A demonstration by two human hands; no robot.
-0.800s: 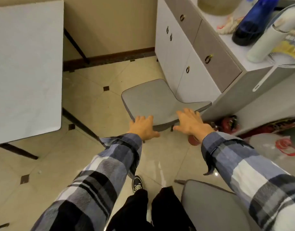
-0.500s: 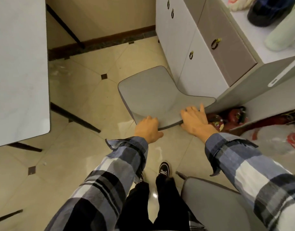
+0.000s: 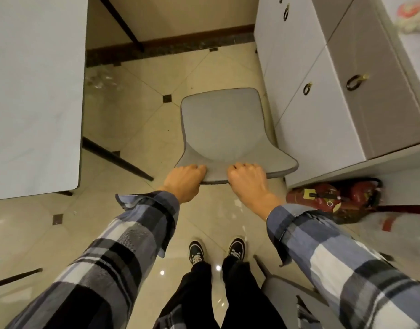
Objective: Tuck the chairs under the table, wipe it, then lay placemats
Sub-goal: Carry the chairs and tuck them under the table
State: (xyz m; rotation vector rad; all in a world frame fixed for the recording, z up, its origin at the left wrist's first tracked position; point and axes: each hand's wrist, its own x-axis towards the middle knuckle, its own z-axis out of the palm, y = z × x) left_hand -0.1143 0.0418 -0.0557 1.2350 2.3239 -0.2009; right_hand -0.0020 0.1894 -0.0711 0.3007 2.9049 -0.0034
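No text reads clearly; the red extinguisher's [image 3: 323, 198] yellow label seems blurred.

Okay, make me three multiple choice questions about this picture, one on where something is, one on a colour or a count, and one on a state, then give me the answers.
1. On which side of the grey chair does the white cabinet stand?
A. its left
B. its right
C. behind the person

2. What colour is the table top?
A. white
B. black
C. red

3. What are the left hand and right hand doing?
A. hanging free
B. resting flat on the table
C. gripping the top edge of the chair's back

Answers: 1 B, the cabinet fills the picture's right side beside the chair. 2 A, the slab is pale white. 3 C, both hands' fingers curl over that edge.
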